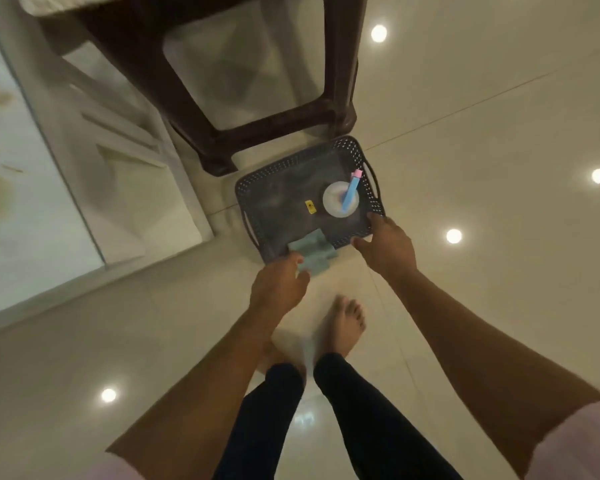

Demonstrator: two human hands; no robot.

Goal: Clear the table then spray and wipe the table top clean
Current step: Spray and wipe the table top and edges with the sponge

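Nearest the camera, dark-trousered legs and bare feet stood on the glossy tiled floor. Both forearms stretched forward and down from pale sleeves. The left hand had its fingers curled round a light blue cloth, which draped over the near rim of the basket. The right hand lay at the basket's near right corner, thumb spread along the near edge and fingers over the right rim; how tightly it held was unclear. The dark perforated basket sat on the floor, holding a white round dish, a blue stick with a pink tip across it, and a small yellow item. Just beyond stood a dark brown stool, and at far left the pale table top.
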